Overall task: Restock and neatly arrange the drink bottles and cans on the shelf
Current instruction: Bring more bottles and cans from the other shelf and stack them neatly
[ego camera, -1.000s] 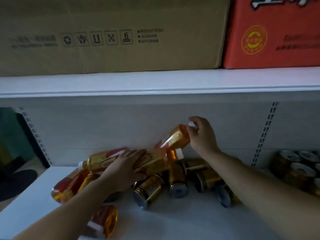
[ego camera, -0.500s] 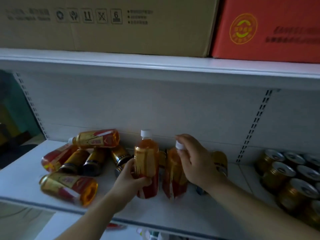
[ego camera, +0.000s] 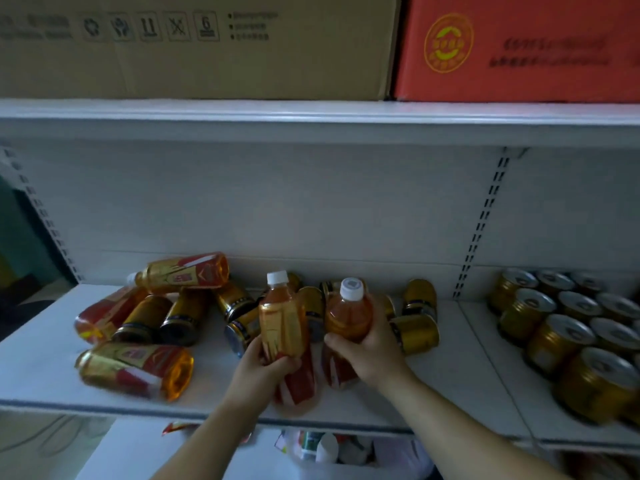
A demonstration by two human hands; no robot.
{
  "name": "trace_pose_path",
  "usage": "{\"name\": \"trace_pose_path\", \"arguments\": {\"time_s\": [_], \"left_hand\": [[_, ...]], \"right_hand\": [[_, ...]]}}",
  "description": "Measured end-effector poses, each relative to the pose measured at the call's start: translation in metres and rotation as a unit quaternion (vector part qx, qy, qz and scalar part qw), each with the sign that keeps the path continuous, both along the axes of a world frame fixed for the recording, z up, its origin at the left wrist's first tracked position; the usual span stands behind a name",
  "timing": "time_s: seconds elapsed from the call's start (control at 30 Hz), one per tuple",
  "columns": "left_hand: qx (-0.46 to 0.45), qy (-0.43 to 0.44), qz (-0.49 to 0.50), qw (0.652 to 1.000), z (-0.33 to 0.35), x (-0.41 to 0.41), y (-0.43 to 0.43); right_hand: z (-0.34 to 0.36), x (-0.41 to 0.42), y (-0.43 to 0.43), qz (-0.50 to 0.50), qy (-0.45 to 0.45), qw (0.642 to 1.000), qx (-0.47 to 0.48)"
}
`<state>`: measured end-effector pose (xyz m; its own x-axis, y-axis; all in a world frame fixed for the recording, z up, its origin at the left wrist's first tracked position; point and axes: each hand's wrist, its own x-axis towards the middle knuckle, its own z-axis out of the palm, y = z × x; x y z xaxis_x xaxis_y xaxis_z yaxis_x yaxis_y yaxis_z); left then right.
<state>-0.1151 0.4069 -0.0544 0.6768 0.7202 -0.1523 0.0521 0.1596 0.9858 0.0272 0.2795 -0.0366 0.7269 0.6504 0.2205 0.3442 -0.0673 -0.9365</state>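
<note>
Two orange tea bottles with white caps stand upright side by side near the front of the white shelf (ego camera: pixel 450 393). My left hand (ego camera: pixel 263 368) grips the left bottle (ego camera: pixel 282 323) around its middle. My right hand (ego camera: pixel 370 355) grips the right bottle (ego camera: pixel 349 315) just below its shoulder. Behind them lies a jumble of gold cans (ego camera: pixel 417 332) on their sides. More tea bottles lie flat at the left: one on top of the pile (ego camera: pixel 183 273), one near the front edge (ego camera: pixel 135 368).
Upright gold cans (ego camera: pixel 561 337) stand in rows on the right shelf section. A brown carton (ego camera: pixel 207 46) and a red carton (ego camera: pixel 519 46) sit on the shelf above. Below the shelf edge a lower level holds more bottles (ego camera: pixel 318 448).
Both bottles went from lying tilted in the pile to standing upright, and my hands have drawn them toward the front of the shelf. The camera view has pulled back.
</note>
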Motion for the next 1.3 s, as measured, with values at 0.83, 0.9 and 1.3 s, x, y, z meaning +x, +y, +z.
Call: {"name": "trace_pose_path", "arguments": {"time_s": [0.83, 0.9, 1.3], "left_hand": [[-0.162, -0.074, -0.39, 0.903, 0.059, 0.113, -0.322], [-0.151, -0.075, -0.391, 0.905, 0.06, 0.131, -0.374], [0.041, -0.067, -0.389, 0.918, 0.066, 0.236, -0.546]], "right_hand": [[0.055, -0.012, -0.421, -0.386, 0.216, 0.84, 0.315], [0.058, 0.001, -0.47, -0.404, 0.19, 0.846, 0.291], [0.073, 0.096, -0.624, -0.418, 0.077, 0.9, 0.099]]}}
